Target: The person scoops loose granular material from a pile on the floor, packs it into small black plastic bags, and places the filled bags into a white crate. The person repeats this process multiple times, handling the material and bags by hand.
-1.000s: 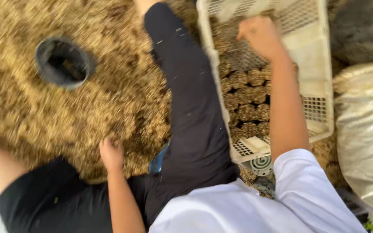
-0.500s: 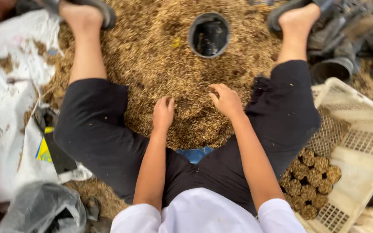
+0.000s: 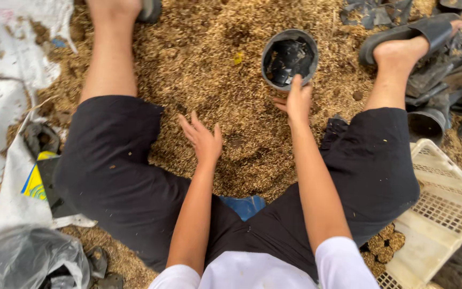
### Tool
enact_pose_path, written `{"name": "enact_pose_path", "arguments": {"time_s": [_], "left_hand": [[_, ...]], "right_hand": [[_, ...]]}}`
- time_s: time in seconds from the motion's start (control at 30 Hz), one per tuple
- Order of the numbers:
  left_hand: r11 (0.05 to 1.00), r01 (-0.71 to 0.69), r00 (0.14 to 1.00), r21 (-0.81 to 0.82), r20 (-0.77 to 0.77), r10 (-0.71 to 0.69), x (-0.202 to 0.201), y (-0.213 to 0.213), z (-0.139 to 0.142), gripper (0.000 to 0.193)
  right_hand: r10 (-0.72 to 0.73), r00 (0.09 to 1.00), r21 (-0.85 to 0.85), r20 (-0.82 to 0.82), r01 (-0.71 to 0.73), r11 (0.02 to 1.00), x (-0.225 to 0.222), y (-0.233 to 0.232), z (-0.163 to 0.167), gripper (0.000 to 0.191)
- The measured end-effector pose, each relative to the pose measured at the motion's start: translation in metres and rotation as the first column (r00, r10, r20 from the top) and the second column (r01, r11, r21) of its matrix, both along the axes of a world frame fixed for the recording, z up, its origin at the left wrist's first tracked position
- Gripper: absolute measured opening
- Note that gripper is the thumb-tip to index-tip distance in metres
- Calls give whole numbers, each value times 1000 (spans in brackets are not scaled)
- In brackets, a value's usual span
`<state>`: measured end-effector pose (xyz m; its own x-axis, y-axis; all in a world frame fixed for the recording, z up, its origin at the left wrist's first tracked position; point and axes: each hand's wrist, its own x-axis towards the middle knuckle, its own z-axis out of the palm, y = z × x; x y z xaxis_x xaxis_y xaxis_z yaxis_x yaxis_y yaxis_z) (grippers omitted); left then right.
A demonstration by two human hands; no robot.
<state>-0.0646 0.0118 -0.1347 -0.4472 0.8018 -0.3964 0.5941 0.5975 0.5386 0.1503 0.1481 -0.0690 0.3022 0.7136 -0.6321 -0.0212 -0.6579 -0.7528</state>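
Right hand (image 3: 297,100) fingers curled on near rim of pot (image 3: 290,58), gripping its edge | left hand (image 3: 204,140) open, fingers spread, flat on husks (image 3: 199,64), holding nothing | pot upright on husks between the 2 legs | crate (image 3: 445,208) at right

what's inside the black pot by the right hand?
The black pot holds crumpled black plastic, likely folded bags. The right hand touches its near rim. The pot's bottom is covered, so unseen.
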Motion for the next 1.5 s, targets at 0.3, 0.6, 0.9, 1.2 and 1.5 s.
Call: {"name": "enact_pose_path", "arguments": {"time_s": [0.3, 0.6, 0.9, 1.2, 1.5], "left_hand": [[993, 70, 998, 93, -16, -69, -7, 8, 11, 88], [900, 26, 996, -435, -60, -58, -23, -18, 42, 63], [-17, 533, 733, -846, 472, -490, -15, -72, 3, 48], [445, 671, 719, -593, 374, -586, 29, -61, 7, 55], [753, -657, 712, 36, -299, 635, -67, -57, -17, 82]], "right_hand": [[-345, 872, 293, -348, 451, 843, 102, 14, -3, 39], [-529, 832, 164, -170, 553, 817, 151, -53, -34, 57], [609, 685, -820, -399, -563, 97, 21, -187, -59, 108], [503, 787, -584, -358, -609, 536, -47, -213, -80, 74], [-208, 643, 245, 737, 32, 969, 21, -169, -87, 50]]}}
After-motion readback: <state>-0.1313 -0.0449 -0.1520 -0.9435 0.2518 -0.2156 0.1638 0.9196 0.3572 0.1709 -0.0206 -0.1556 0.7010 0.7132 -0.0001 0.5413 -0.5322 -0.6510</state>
